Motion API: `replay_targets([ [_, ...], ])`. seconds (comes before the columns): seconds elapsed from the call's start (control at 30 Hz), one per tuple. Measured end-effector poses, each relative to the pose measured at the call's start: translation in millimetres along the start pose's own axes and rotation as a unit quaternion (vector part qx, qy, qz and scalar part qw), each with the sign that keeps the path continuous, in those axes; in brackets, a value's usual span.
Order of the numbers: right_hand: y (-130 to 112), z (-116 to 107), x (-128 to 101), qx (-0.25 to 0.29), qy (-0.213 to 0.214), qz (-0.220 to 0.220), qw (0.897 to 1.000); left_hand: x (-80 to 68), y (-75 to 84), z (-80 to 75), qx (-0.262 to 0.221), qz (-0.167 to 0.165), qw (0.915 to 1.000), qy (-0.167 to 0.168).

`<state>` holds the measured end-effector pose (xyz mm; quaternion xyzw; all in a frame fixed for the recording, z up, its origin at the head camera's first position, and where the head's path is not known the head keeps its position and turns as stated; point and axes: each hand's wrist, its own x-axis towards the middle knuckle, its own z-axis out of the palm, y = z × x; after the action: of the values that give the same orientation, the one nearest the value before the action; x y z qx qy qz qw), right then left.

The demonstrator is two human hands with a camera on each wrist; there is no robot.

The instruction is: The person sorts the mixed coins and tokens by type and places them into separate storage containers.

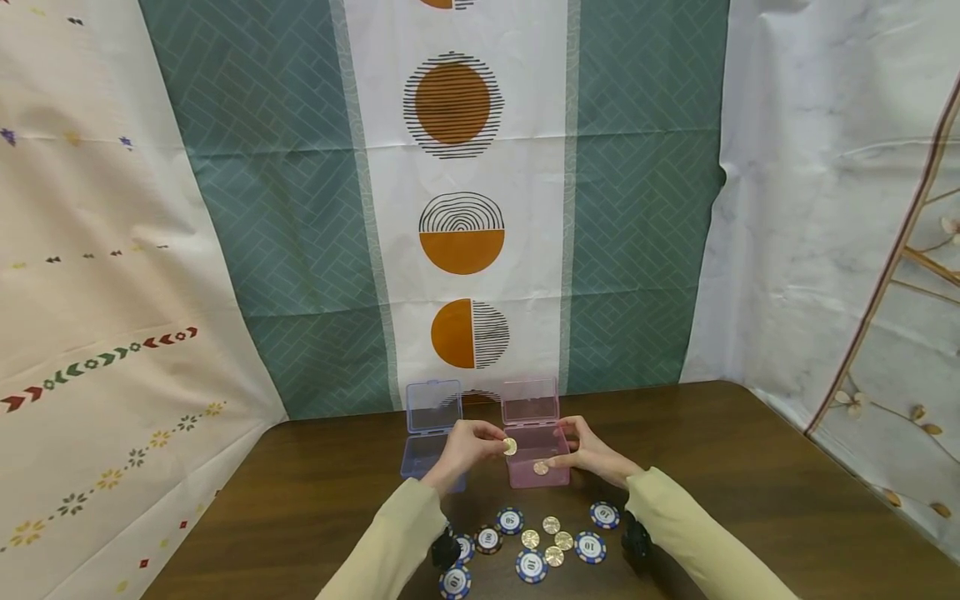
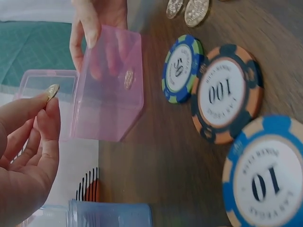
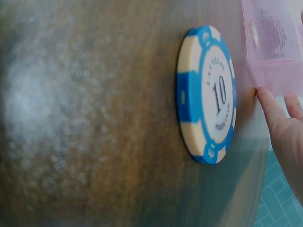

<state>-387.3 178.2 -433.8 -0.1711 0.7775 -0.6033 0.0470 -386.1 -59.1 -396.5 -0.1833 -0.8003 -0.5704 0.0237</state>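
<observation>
My left hand (image 1: 467, 450) pinches a gold coin (image 1: 510, 447) between thumb and fingertips, held up at the left edge of the pink box (image 1: 525, 479). The coin (image 2: 53, 91) shows edge-on in the left wrist view. With the box's clear pink lid (image 1: 530, 402) standing raised at the back, my right hand (image 1: 592, 454) grips the right side, thumb over the rim and fingers along the wall. Another gold coin (image 2: 129, 79) shows through the pink plastic. In the right wrist view, fingers of the right hand (image 3: 289, 137) touch the box near its base.
A blue box (image 1: 420, 454), lid raised, stands left of the pink one, partly behind my left hand. Nearer me lie several gold coins (image 1: 551, 525) and several poker chips (image 1: 531, 566), marked 10, 50 and 100. Patterned cloth (image 1: 645, 250) hangs behind the wooden table (image 1: 315, 492).
</observation>
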Motion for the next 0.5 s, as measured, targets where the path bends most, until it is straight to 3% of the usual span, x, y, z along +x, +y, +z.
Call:
replay_targets([
  [0.23, 2.8, -0.5, 0.7, -0.011, -0.002, -0.018, 1.000, 3.1, 4.3, 4.7, -0.014, -0.008, 0.9997, 0.016],
  [0.37, 2.9, -0.4, 0.1, -0.029, -0.007, -0.040, 0.999, 3.2, 5.7, 6.9, -0.040, -0.003, 0.9992, 0.007],
  [0.5, 2.4, 0.0, 0.4, -0.013, -0.004, -0.018, 1.000, 3.5, 6.3, 8.2, -0.054, -0.002, 0.9985, -0.006],
])
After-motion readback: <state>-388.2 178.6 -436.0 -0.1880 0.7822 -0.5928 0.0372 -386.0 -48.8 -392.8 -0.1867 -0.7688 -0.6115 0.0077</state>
